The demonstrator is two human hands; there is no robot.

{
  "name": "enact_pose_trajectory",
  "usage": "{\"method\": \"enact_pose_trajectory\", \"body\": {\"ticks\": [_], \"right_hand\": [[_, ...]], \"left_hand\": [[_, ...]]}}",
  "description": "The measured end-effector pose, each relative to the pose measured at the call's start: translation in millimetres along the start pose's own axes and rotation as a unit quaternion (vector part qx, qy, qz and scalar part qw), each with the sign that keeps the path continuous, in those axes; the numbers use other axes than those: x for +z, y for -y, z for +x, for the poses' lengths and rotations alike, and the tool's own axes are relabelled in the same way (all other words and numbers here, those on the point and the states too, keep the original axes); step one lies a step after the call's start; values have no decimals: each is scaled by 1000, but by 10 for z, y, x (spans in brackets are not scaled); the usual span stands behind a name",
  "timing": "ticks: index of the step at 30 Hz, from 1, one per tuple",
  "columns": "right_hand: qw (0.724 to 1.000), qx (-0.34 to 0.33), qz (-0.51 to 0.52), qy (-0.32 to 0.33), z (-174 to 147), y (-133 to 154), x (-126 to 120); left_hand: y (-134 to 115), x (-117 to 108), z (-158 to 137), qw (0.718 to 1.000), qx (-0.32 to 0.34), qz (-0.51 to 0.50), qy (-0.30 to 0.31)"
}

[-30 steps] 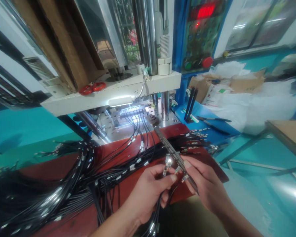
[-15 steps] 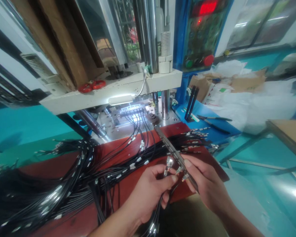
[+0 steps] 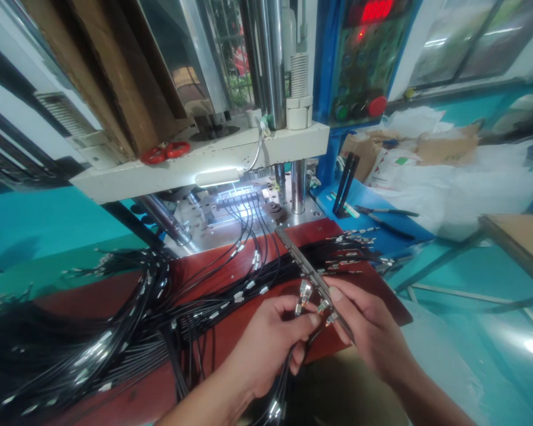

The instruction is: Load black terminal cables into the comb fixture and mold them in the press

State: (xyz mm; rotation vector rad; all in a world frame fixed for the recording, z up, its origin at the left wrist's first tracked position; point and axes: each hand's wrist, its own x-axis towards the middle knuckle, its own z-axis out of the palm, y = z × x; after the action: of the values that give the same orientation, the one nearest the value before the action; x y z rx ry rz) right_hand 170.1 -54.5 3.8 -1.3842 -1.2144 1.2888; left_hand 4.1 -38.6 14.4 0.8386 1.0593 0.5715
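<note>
My left hand [image 3: 278, 331] is closed on several black cables [image 3: 284, 373], their metal connector ends [image 3: 305, 291] sticking up past the thumb. Close beside it, my right hand [image 3: 366, 322] pinches a long dark metal bar [image 3: 308, 269] with slots along it. The bar slants up and away to the left, toward the press. A couple of the connectors sit against the bar's near end; whether they are seated in it I cannot tell. Beyond the hands, a thick bundle of black cables [image 3: 222, 307] with shiny connectors lies across the red board [image 3: 244, 343].
Ahead stands a press with a white plate [image 3: 249, 157] and a lit mould [image 3: 237, 201], from which cables trail. Red-handled scissors [image 3: 165, 152] rest on the plate. Pliers [image 3: 386, 216] lie on a blue surface [image 3: 368, 195] at right, below a control panel [image 3: 364, 65].
The bar and my right hand have shifted very slightly to the left. My left hand stays in nearly the same place, still gripping the cables.
</note>
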Motion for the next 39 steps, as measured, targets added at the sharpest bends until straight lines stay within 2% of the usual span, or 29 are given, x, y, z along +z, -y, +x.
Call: {"method": "enact_pose_trajectory", "body": {"ticks": [7, 12, 21, 24, 30, 34, 39], "right_hand": [[1000, -13, -13, -3, -16, -41, 11], [1000, -12, -25, -1, -14, -58, 20], [991, -56, -119, -8, -14, -187, 11], [995, -45, -90, 2, -11, -151, 32], [999, 15, 51, 0, 30, -50, -8], [997, 33, 68, -15, 35, -42, -43], [996, 28, 82, 16, 29, -45, -32]], "left_hand": [[-32, -11, 17, 1000, -9, 5, 15], [4, 16, 62, 1000, 3, 15, 0], [39, 36, 124, 999, 32, 9, -7], [50, 23, 121, 1000, 30, 6, -8], [-45, -78, 51, 997, 13, -71, -5], [-129, -186, -3, 995, 11, -99, 22], [-99, -231, -2, 994, 25, -101, 18]]}}
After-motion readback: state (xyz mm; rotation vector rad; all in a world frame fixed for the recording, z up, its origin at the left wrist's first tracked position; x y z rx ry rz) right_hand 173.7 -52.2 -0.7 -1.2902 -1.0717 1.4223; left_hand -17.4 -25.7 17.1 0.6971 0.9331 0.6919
